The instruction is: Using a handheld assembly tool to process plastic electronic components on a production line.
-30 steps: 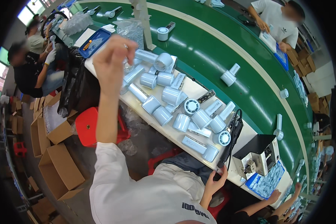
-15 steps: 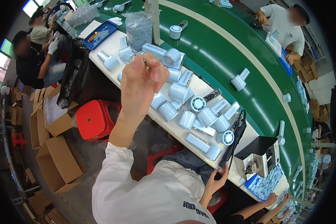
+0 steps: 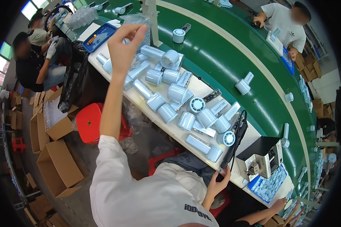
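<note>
Cardboard boxes (image 3: 58,166) sit on the floor at far left, beside a red stool (image 3: 90,123). The left hand (image 3: 125,47) is raised over the white bench (image 3: 166,125), fingers curled loosely together; whether they pinch anything I cannot tell. Just beyond it lie a blue tray (image 3: 102,36) and a clear bag (image 3: 138,19). Pale blue fans (image 3: 170,85) crowd the bench, near the green belt (image 3: 231,64). The right hand (image 3: 218,185) clamps the lower end of a black tool (image 3: 234,138), beside a small machine (image 3: 259,157)
</note>
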Demonstrator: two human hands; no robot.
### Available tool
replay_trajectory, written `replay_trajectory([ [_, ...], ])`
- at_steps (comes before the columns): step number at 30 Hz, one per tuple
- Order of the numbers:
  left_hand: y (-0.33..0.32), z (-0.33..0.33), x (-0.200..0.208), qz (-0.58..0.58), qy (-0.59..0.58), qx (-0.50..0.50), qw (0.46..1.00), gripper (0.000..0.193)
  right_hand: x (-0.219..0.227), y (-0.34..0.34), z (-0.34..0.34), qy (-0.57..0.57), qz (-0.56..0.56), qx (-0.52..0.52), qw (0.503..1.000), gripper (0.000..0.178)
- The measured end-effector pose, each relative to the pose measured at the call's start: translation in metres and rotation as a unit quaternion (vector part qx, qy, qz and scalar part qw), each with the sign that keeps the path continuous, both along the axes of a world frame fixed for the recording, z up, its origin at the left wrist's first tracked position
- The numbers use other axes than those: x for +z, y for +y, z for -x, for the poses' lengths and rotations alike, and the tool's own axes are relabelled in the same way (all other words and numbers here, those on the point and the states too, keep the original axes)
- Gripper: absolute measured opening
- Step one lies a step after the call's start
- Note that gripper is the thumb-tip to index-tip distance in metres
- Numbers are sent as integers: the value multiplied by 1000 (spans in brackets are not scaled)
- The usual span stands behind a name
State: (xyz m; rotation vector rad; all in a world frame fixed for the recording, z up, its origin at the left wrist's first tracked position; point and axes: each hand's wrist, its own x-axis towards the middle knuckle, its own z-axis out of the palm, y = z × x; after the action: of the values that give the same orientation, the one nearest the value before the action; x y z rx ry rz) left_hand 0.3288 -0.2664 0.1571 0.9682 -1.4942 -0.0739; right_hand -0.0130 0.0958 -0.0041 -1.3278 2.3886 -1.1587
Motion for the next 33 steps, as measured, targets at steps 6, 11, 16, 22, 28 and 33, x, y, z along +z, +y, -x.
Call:
replay_trajectory([
  [6,-75,-55,-6,-52,-209,147,965,19,-2,2,-1,-18,16,-2,1000,45],
  [11,-111,-61,-10,-91,-398,154,900,19,8,3,0,-14,-7,1,1000,46],
  [16,-153,-71,-23,-154,-459,99,869,23,61,-6,-5,-86,-66,-13,994,43],
  [22,-147,-76,-23,-199,-511,147,823,27,121,-101,7,2,102,147,984,36],
  [28,-147,-61,-32,-80,-459,98,880,30,78,-301,104,115,57,12,992,52],
  [33,-130,-77,-33,-84,-459,19,884,30,30,-361,154,77,-114,26,990,51],
])
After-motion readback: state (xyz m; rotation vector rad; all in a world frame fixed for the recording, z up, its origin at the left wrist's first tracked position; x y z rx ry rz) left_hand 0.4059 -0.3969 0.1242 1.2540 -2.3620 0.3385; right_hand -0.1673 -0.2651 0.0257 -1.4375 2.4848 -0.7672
